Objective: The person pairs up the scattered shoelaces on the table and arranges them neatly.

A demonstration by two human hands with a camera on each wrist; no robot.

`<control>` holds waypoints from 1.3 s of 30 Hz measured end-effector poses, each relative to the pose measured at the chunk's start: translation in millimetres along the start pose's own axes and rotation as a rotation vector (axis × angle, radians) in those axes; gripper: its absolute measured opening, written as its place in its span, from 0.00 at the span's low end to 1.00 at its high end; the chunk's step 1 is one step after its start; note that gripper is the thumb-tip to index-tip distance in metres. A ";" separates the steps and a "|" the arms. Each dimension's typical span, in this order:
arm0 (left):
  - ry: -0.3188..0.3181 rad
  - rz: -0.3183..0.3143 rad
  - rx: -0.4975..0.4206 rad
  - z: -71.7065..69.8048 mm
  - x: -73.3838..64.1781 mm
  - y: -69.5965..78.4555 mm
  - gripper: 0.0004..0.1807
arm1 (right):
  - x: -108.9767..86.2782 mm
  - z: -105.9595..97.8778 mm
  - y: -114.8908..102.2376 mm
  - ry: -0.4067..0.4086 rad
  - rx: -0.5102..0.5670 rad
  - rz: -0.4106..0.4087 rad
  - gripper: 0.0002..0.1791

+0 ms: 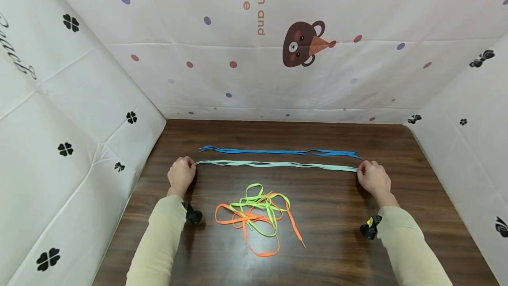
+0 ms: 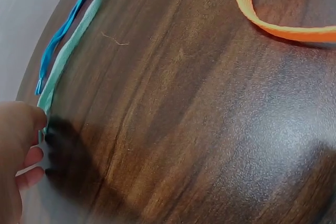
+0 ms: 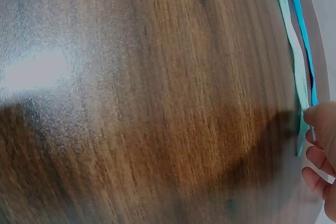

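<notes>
Stretched left to right across the table is a mint-green shoelace (image 1: 274, 164), folded into several near-parallel strands. Its left end is pinched between the thumb and fingers of my left hand (image 1: 182, 173), its right end by my right hand (image 1: 374, 177). In the right wrist view a short tip of the mint shoelace (image 3: 300, 77) hangs past the fingers. Just beyond it lies a blue shoelace (image 1: 274, 151), laid out alongside in the same way. Closer to me, an orange shoelace (image 1: 265, 254) and a lime-green shoelace (image 1: 254, 185) sit in a loose tangle.
The dark wood-grain table (image 1: 317, 255) is enclosed by white printed cloth at the back (image 1: 254, 78), at the left (image 1: 87, 118) and at the right. A black camera is strapped to each wrist. Light glares off the tabletop near the tangle.
</notes>
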State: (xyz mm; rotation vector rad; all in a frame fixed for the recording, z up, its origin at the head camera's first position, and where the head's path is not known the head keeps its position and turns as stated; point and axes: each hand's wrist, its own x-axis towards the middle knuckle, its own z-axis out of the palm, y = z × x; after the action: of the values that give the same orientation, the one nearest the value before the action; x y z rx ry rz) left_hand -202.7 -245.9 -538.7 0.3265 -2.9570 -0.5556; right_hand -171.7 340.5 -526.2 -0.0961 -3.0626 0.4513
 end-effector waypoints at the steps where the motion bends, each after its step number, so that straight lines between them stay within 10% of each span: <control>1: 0.005 0.003 0.001 0.5 -0.4 -0.2 0.04 | -0.4 0.4 -0.3 0.002 -0.002 0.003 0.06; 13: -0.015 0.017 0.001 -5.3 -7.8 -1.9 0.07 | -4.9 0.3 -2.9 0.002 0.011 0.008 0.10; 39: -0.013 0.417 0.087 -23.2 -71.2 36.7 0.13 | -30.8 18.4 -47.3 0.199 0.067 -0.299 0.07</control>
State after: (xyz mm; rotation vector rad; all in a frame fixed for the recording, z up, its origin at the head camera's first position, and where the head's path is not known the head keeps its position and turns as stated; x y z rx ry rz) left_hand -137.1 -204.1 -508.8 -0.2841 -2.9374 -0.3754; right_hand -144.6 287.9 -531.2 0.2962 -2.7984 0.4901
